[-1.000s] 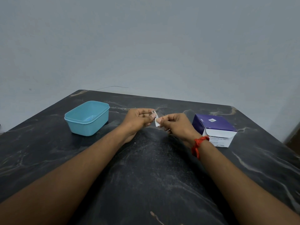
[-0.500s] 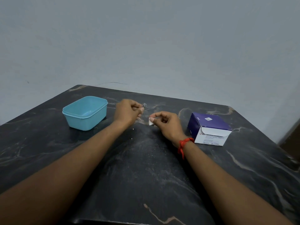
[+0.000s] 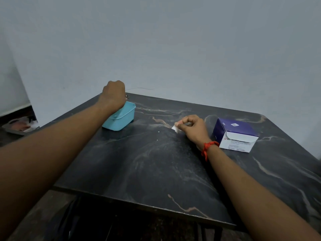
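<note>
My left hand (image 3: 113,94) hovers over the light blue plastic tub (image 3: 121,118) at the table's far left, fingers curled round a small torn wrapper piece (image 3: 127,96) that peeks out at its right side. My right hand (image 3: 191,126) rests near the middle of the dark marble table (image 3: 156,162) and pinches a small white packet (image 3: 175,128) between thumb and fingers. A red thread is tied round the right wrist. What lies inside the tub is hidden by my left hand.
A purple and white carton (image 3: 234,134) with its flap open stands at the right of the table. A pale wall runs close behind the table. On the floor at far left lies a tray with clutter (image 3: 20,125). The table's near edge is below.
My hands have parted. The left hand carried the torn piece away to the left and now hangs over the blue tub. The right hand stayed near the middle with the white packet.
</note>
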